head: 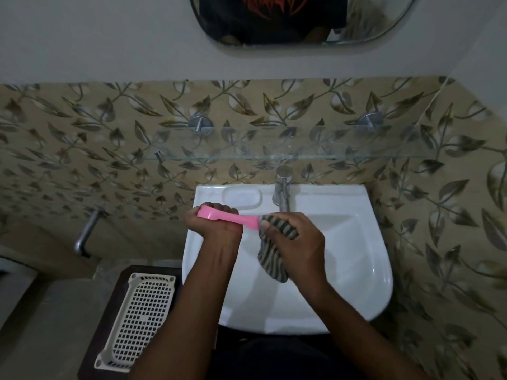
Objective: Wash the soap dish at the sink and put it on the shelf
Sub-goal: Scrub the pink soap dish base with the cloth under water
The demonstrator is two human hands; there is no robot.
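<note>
A pink soap dish (233,218) is held edge-on over the left side of the white sink (365,270). My left hand (216,229) grips its left end. My right hand (293,242) holds a grey striped cloth (270,259) pressed against the dish's right end, with the cloth's tail hanging into the basin. The chrome tap (282,190) stands at the back of the sink, and I see no water running. A glass shelf (274,145) is mounted on the leaf-patterned wall above the tap, on two chrome brackets.
A white plastic mesh tray (140,319) lies on a dark stool left of the sink. A chrome wall tap (86,234) sticks out at the left. A moulded soap recess (241,197) sits on the sink's back ledge. A mirror (288,20) hangs above.
</note>
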